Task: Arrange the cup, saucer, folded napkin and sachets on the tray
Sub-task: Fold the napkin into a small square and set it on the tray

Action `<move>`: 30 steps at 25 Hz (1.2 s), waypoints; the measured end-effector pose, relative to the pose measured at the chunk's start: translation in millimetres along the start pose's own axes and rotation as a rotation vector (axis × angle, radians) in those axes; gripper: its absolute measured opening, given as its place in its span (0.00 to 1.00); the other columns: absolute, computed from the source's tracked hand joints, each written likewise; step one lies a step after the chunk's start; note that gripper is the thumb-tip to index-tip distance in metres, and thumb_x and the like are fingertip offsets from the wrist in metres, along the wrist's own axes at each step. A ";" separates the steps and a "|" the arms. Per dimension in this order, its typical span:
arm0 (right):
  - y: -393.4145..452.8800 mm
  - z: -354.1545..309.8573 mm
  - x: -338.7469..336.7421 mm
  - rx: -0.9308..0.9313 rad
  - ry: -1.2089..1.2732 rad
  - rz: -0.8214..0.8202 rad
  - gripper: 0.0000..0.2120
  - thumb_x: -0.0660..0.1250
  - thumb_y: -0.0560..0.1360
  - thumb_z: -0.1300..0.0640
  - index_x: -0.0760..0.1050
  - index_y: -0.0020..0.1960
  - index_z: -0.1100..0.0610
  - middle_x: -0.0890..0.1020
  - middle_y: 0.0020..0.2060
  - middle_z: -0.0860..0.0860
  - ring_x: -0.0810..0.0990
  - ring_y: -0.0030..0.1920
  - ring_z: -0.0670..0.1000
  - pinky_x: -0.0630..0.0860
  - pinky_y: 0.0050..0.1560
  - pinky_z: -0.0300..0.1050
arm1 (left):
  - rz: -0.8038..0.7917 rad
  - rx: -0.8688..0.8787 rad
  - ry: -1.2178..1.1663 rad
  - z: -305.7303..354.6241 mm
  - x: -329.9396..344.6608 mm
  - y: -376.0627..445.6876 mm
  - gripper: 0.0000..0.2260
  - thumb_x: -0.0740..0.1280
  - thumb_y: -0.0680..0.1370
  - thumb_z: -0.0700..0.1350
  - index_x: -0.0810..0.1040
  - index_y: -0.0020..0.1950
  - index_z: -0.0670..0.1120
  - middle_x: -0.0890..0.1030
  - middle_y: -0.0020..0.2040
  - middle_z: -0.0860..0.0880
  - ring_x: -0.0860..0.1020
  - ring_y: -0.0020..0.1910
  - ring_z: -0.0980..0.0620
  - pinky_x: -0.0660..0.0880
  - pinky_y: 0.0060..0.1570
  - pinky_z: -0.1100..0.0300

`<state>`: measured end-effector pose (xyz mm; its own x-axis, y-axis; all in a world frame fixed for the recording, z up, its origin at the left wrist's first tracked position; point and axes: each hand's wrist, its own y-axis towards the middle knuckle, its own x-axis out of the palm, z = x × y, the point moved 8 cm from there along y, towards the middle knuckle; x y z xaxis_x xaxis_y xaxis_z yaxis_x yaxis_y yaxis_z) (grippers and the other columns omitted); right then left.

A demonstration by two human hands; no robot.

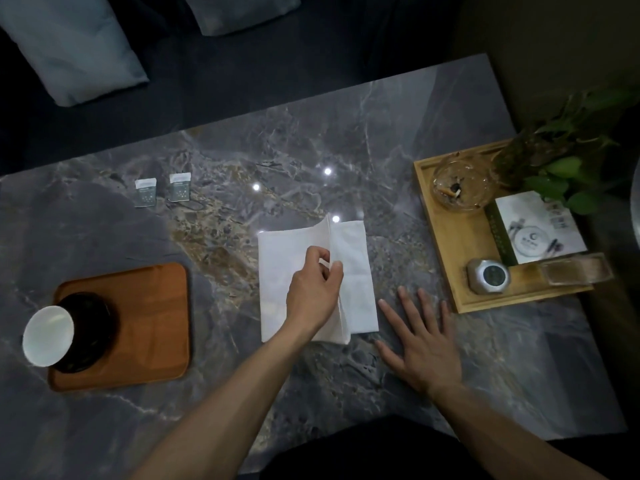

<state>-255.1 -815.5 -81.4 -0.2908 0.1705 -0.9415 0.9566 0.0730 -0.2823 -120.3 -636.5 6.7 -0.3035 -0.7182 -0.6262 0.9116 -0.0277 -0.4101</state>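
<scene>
Currently, cup [48, 335] and saucer [88, 332] on tray [152, 320]; my left hand [313, 292] pinches napkin [353, 271] mid-fold, right hand [420, 344] flat on counter [242, 161]; sachets [162, 192] remain.

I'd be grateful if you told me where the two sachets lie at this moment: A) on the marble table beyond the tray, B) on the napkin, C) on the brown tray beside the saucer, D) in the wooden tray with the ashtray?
A: the two sachets lie side by side on the bare marble table, farther from the person than the brown tray, and touch neither the napkin nor either hand.
</scene>
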 end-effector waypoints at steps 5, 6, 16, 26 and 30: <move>1.8 0.7 0.8 0.011 0.016 0.034 0.37 0.51 0.75 0.30 0.50 0.79 0.44 0.50 0.80 0.49 0.48 0.79 0.57 0.46 0.76 0.65 | -0.058 -0.009 0.077 0.2 28.7 9.1 0.06 0.60 0.79 0.56 0.64 0.50 0.57 0.79 0.35 0.52 0.78 0.36 0.54 0.77 0.38 0.49; 1.5 0.7 0.8 0.012 0.016 0.041 0.37 0.52 0.75 0.30 0.50 0.79 0.44 0.51 0.80 0.49 0.48 0.79 0.57 0.46 0.76 0.65 | -0.066 -0.010 0.089 0.6 34.2 10.6 0.06 0.60 0.79 0.56 0.64 0.50 0.57 0.79 0.34 0.52 0.78 0.35 0.55 0.77 0.38 0.49; -0.5 -1.0 -5.8 -0.011 0.014 0.111 0.34 0.54 0.75 0.32 0.51 0.78 0.40 0.54 0.80 0.51 0.51 0.79 0.59 0.49 0.75 0.67 | -0.074 -0.049 0.161 -1.4 62.9 20.6 0.07 0.60 0.78 0.55 0.65 0.51 0.56 0.79 0.36 0.53 0.78 0.38 0.51 0.76 0.37 0.51; -0.3 -1.9 -9.1 -0.026 0.009 0.142 0.35 0.56 0.75 0.33 0.53 0.78 0.41 0.55 0.80 0.51 0.51 0.79 0.59 0.49 0.75 0.67 | -0.009 -0.063 0.176 4.4 65.7 16.6 0.08 0.61 0.78 0.55 0.66 0.54 0.54 0.82 0.42 0.51 0.80 0.42 0.47 0.77 0.41 0.49; -0.7 -2.5 -8.7 -0.027 0.011 0.149 0.35 0.56 0.75 0.33 0.53 0.78 0.41 0.55 0.80 0.51 0.51 0.79 0.59 0.48 0.75 0.66 | 0.026 -0.043 0.153 8.1 65.1 15.2 0.08 0.62 0.78 0.55 0.66 0.54 0.54 0.80 0.39 0.55 0.80 0.41 0.49 0.77 0.40 0.51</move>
<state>-253.3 -814.6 -72.6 -0.1458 0.1925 -0.9704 0.9883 0.0724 -0.1342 -123.9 -689.3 -34.9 -0.3221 -0.6037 -0.7293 0.9078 0.0216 -0.4189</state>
